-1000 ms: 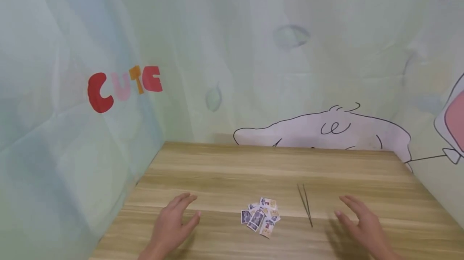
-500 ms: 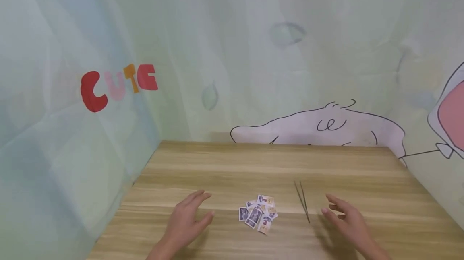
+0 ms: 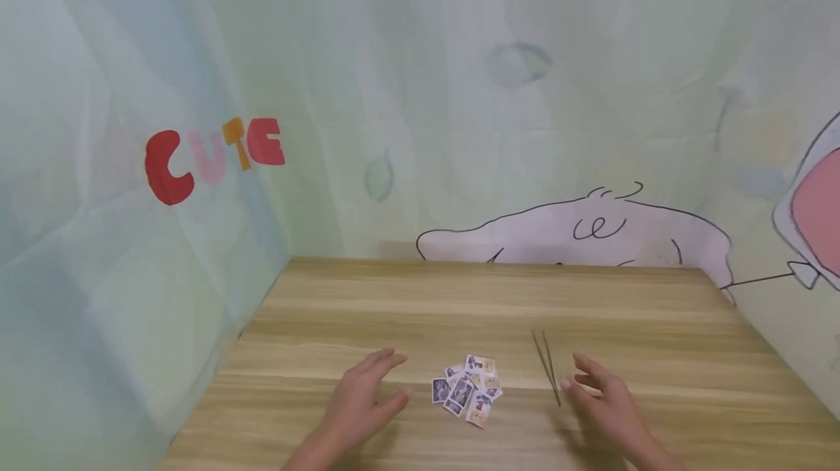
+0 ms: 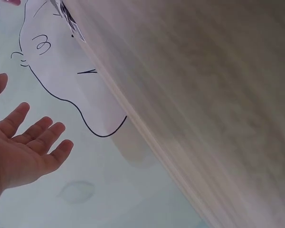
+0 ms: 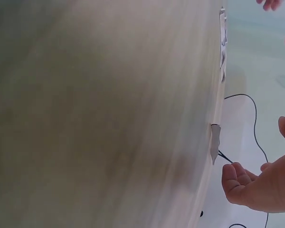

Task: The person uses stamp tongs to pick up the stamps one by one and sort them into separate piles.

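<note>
On the wooden table (image 3: 420,300), at 10 o'clock from the right hand (image 3: 607,402) and nearer to it than to the left hand (image 3: 361,398): tweezers (image 3: 556,392), one pair, spread end pointed between 11 and 12 o'clock. Stamp-like papers (image 3: 461,392), piled at the left hand's 3 o'clock. Nothing is grasped; fingers of both hands are held loose.

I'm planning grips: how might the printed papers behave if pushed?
The printed papers look thin, so they are probably light and bendable. They overlap at different angles, so a push would likely spread them. Lying low, they seem unlikely to tip.
</note>
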`<state>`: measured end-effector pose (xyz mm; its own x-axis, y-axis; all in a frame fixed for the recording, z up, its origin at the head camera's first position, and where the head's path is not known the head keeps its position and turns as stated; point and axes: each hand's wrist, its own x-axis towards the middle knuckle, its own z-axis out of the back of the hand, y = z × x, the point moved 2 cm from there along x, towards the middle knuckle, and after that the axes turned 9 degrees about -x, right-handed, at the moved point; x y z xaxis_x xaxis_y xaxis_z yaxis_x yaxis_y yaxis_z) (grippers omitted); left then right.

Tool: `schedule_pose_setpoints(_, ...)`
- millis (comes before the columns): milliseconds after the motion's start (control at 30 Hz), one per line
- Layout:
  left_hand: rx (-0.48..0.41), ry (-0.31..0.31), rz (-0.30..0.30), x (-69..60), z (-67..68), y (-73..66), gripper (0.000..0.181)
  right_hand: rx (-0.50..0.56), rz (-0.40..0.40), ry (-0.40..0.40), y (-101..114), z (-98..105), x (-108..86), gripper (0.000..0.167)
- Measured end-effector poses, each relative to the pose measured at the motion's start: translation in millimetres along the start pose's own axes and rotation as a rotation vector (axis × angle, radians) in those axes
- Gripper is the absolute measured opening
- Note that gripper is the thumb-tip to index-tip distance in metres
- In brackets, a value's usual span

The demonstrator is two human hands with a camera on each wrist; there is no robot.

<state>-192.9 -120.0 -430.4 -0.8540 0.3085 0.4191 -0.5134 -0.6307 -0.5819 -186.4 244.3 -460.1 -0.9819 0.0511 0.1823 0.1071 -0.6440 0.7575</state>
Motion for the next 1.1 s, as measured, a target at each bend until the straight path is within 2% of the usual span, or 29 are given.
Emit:
schedule_pose_setpoints(167, -0.043, 0.037, -0.026, 3.9, -4.3, -5.8, 0.044, 0.003, -0.045, 0.03, 1.0, -3.1, 5.5, 0.058)
schedule_pose_setpoints(367, -0.072, 0.127, -0.006, 7.6, -13.9, -11.4, 0.045, 0.048, -0.118, 0.106, 0.1, -6.1, 12.3, 0.066)
schedule_pose_setpoints(500, -0.071, 0.145, -0.008, 8.3, -18.7, -13.8, 0.045, 0.063, -0.14, 0.13, -2.1, -8.4, 15.6, 0.069)
schedule_pose_setpoints(700, -0.074, 0.163, -0.017, 13.6, -25.9, -15.3, 0.045, 0.061, -0.144, 0.139, -5.8, -11.3, 20.3, 0.069)
schedule_pose_setpoints(867, -0.134, 0.193, -0.008, 18.3, -30.7, -17.9, 0.046, 0.052, -0.139, 0.135, -8.6, -17.5, 25.2, 0.066)
schedule_pose_setpoints(967, -0.161, 0.225, -0.004, 20.8, -34.1, -19.8, 0.046, 0.016, -0.132, 0.134, -10.2, -21.6, 27.2, 0.065)
schedule_pose_setpoints(1100, -0.143, 0.249, -0.013, 23.7, -38.2, -20.5, 0.045, -0.032, -0.112, 0.132, -12.5, -26.3, 31.9, 0.065)
